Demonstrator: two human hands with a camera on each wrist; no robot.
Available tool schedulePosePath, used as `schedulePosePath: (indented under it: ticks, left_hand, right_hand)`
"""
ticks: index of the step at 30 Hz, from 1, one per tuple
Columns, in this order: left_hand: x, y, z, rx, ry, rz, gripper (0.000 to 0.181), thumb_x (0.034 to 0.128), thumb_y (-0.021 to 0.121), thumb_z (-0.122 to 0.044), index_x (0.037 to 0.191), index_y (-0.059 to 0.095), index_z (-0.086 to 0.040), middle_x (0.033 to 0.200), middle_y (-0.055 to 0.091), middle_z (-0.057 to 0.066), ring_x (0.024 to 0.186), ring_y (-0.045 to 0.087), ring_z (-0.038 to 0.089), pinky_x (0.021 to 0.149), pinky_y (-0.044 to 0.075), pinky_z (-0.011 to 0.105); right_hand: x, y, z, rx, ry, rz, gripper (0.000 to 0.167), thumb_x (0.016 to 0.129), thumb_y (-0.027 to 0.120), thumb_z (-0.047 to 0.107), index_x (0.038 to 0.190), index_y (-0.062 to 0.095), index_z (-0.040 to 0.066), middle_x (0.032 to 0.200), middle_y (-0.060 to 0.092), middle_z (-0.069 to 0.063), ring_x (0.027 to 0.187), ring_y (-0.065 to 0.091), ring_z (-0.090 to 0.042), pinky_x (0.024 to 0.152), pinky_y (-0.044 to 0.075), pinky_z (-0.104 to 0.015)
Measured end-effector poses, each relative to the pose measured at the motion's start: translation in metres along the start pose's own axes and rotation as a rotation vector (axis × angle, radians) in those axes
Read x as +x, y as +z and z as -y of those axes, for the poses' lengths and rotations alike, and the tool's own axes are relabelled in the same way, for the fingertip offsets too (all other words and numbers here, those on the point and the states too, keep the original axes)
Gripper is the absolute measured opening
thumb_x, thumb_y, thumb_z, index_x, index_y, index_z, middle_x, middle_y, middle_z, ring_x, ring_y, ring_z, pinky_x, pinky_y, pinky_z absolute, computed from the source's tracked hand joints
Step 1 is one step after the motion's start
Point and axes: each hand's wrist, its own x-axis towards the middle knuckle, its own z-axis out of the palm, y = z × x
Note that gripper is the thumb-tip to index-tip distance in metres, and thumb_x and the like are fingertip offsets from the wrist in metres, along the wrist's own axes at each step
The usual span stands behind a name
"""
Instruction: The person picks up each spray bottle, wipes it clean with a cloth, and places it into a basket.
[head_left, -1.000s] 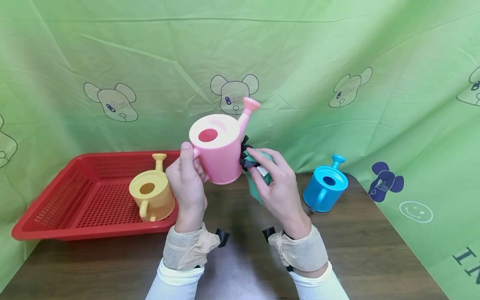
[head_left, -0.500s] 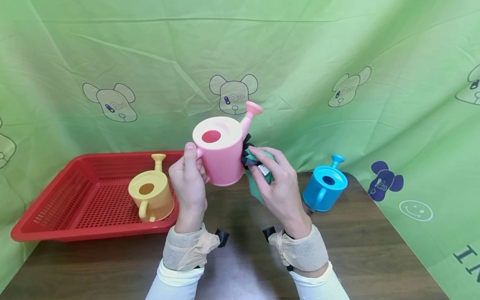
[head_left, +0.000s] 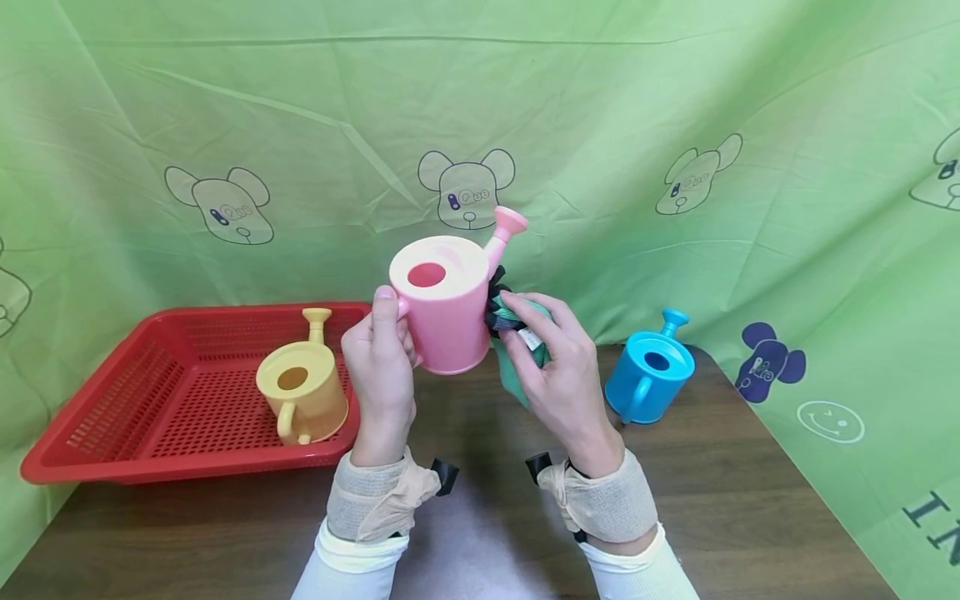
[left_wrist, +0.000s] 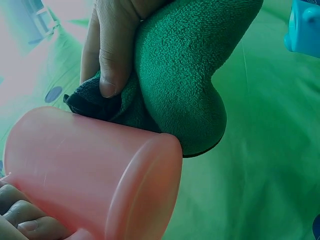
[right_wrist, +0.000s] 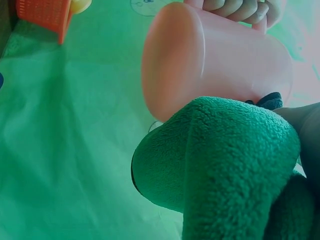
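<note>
My left hand (head_left: 381, 375) grips the handle of a pink watering can (head_left: 446, 325), holding it up off the table with its spout pointing up and to the right. My right hand (head_left: 558, 375) pinches a bunched green cloth (head_left: 513, 379) with a dark edge and a small white label. In the left wrist view the cloth (left_wrist: 175, 75) presses against the side of the can (left_wrist: 95, 165), and fingers curl over its dark fold. From the right wrist view, the cloth (right_wrist: 225, 160) covers part of the can's side, while left-hand fingers wrap the handle above.
A red plastic basket (head_left: 97, 417) stands on the left of the wooden table (head_left: 480, 533), with a yellow watering can (head_left: 303, 392) upright inside. On the right stands a blue watering can (head_left: 651, 379). A green printed curtain (head_left: 585, 100) hangs behind.
The pink watering can has shifted slightly right and down with my left hand. My right hand stays almost in place, still pinching the cloth against the can.
</note>
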Motion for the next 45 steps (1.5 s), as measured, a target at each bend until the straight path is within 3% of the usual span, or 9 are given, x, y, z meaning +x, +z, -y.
schedulePosePath:
  ticks: [28,45]
  left_hand:
    - [-0.0023,0.0008,0.0003,0.044,-0.025,0.034,0.056,0.1061,0.056,-0.029,0.055,0.04,-0.015,0.049,0.036,-0.005,0.044,0.033,0.008,0.045,0.033,0.021]
    - [-0.0025,0.0016,0.0029,0.097,0.003,0.046,0.054,0.107,0.056,-0.029,0.057,0.041,-0.015,0.051,0.038,-0.004,0.045,0.036,0.009,0.046,0.035,0.021]
  right_hand:
    - [-0.0006,0.0002,-0.0003,0.044,-0.008,-0.064,0.041,0.097,0.074,0.01,0.138,0.071,0.018,0.136,0.067,-0.008,0.129,0.063,-0.02,0.107,0.051,-0.02]
    - [-0.0002,-0.0004,0.0009,0.03,-0.067,-0.105,0.039,0.097,0.074,0.008,0.135,0.072,0.015,0.14,0.064,-0.012,0.13,0.062,-0.024,0.107,0.053,-0.023]
